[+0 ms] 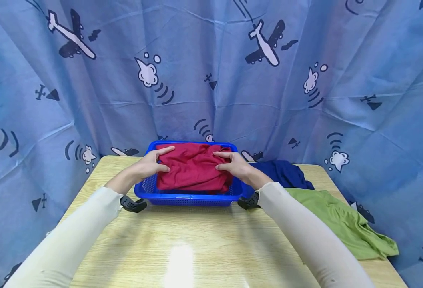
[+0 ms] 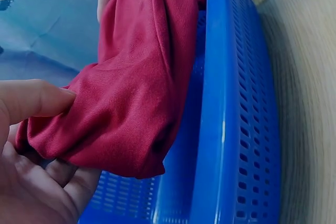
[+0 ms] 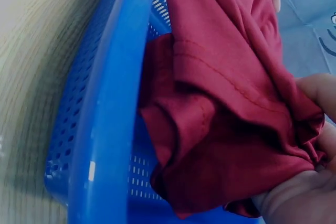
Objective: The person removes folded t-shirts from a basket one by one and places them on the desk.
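Note:
A folded red garment (image 1: 193, 168) lies in the blue plastic basket (image 1: 189, 197), its stitched hem visible in the right wrist view. My left hand (image 1: 149, 163) grips the garment's left end, thumb on top and the other fingers underneath, as the left wrist view (image 2: 42, 166) shows. At the opposite end my right hand (image 1: 238, 165) holds the cloth the same way, its fingers partly hidden under the folds (image 3: 236, 124). Both hands are above the inside of the basket, and the cloth sags slightly between them.
Right of the basket lies a dark blue cloth (image 1: 283, 174). Nearer the right table edge a green garment (image 1: 337, 220) is spread out, partly behind my right sleeve. A blue patterned curtain (image 1: 211, 80) hangs behind the wooden table (image 1: 197, 240).

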The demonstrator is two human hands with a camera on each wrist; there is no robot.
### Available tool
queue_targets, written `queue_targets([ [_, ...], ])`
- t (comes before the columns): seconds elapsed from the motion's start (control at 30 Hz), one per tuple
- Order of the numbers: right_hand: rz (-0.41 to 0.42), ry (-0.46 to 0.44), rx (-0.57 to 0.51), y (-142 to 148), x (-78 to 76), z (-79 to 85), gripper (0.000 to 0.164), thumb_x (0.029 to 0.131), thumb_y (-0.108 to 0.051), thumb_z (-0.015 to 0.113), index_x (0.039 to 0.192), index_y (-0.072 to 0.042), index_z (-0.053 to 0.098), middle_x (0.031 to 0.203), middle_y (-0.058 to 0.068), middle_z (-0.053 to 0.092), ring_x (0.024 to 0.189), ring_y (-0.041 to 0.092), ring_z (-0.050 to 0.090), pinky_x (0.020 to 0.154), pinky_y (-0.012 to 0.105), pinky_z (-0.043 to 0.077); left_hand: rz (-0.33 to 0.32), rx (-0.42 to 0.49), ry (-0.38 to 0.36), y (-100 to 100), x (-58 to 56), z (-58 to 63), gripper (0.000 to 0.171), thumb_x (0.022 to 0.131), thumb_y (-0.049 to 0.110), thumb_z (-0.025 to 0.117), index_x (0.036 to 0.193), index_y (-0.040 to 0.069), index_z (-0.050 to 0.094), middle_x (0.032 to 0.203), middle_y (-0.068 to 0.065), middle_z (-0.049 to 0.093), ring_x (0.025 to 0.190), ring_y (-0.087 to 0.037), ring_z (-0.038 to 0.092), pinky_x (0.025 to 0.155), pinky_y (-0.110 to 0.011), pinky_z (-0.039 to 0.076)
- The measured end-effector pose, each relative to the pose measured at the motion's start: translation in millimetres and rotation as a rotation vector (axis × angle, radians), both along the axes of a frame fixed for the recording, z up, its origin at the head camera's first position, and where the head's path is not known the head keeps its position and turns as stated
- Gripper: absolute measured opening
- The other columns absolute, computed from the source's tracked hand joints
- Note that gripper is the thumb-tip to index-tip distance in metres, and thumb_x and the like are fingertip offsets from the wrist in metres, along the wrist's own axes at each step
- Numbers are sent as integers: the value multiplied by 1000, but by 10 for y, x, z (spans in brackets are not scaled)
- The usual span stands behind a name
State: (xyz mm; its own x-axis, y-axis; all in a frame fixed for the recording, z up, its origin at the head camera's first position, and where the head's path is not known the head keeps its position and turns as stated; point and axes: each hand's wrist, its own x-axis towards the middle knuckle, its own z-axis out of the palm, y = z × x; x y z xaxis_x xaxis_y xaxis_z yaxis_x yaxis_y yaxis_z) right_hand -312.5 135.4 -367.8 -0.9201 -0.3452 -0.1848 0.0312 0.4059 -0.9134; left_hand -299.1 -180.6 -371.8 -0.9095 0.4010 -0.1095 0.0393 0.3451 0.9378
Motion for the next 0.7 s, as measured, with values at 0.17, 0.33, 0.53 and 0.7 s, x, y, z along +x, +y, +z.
queue_targets([
  [0.17, 1, 10, -6, 40, 40, 70, 62, 94, -5, 67, 152, -16, 48, 161, 12, 35, 115, 19, 56, 80, 17, 50, 1, 15, -2, 14, 37, 69, 84, 88, -7, 62, 161, 18, 28, 138, -24, 57, 105, -16, 62, 83, -19, 53],
  [0.33, 1, 27, 7, 97, 74, 160, 62, 94, -7, 69, 151, -18, 49, 161, 11, 37, 111, 16, 58, 78, 17, 51, -10, 25, 25, 30, 73, 162, 84, 89, -7, 62, 161, 18, 28, 141, -24, 55, 107, -16, 60, 85, -17, 52],
  [0.53, 23, 24, -39, 166, 118, 216, 63, 95, -5, 66, 153, -16, 46, 153, 17, 45, 102, 10, 61, 78, 17, 54, -25, 31, 53, 60, 113, 184, 83, 89, -7, 61, 161, 17, 28, 132, -23, 59, 98, -13, 62, 84, -18, 51],
  [0.7, 41, 25, -38, 210, 150, 284, 64, 96, -5, 65, 155, -16, 43, 156, 16, 41, 107, 14, 61, 79, 18, 55, -34, 8, 65, 79, 131, 199, 83, 90, -5, 62, 161, 19, 28, 126, -23, 63, 97, -14, 63, 85, -20, 51],
])
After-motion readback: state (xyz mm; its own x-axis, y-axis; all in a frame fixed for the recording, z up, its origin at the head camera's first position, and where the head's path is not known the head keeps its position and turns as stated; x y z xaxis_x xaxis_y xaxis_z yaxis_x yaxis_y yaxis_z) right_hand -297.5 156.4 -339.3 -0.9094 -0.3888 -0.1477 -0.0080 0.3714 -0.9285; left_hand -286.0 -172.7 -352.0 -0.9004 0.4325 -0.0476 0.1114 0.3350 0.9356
